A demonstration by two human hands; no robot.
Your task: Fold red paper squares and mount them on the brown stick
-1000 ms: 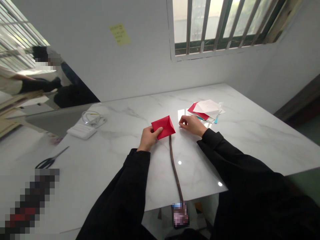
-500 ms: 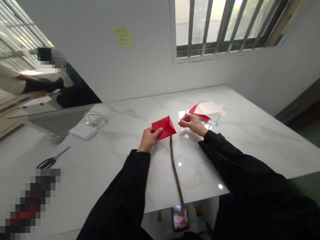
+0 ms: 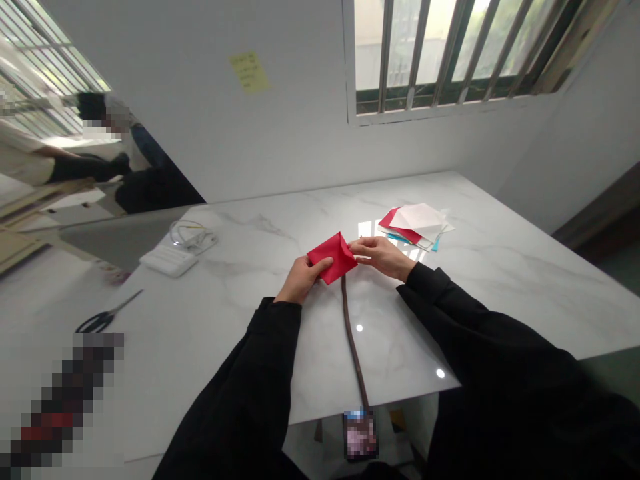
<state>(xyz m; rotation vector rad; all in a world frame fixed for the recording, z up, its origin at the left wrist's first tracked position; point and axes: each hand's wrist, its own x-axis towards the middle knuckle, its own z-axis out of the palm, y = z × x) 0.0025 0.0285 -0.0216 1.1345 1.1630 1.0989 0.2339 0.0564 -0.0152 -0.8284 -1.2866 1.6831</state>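
Note:
A red paper envelope [image 3: 326,253] is held above the white marbled table [image 3: 250,267], tilted, its triangular flap at the right. My left hand [image 3: 300,278] grips its left side, thumb on top and the other fingers underneath, mostly hidden. At the flap end, my right hand [image 3: 384,257] has its fingertips closed on the envelope's right edge. Exactly how the fingers sit behind the flap is hard to see. Behind my right hand lies a loose pile of envelopes [image 3: 423,223] in pale, red and blue paper.
Black-handled scissors [image 3: 103,321] lie at the left, with a white box [image 3: 170,259] and a coiled cable [image 3: 193,233] beyond them. A dark brown strip [image 3: 351,333] runs to the front edge. A yellow note [image 3: 249,72] sticks to the wall. People sit at far left.
My right hand has moved left from beside the envelope to its flap end and now touches it. The envelope has shifted slightly right in my left hand.

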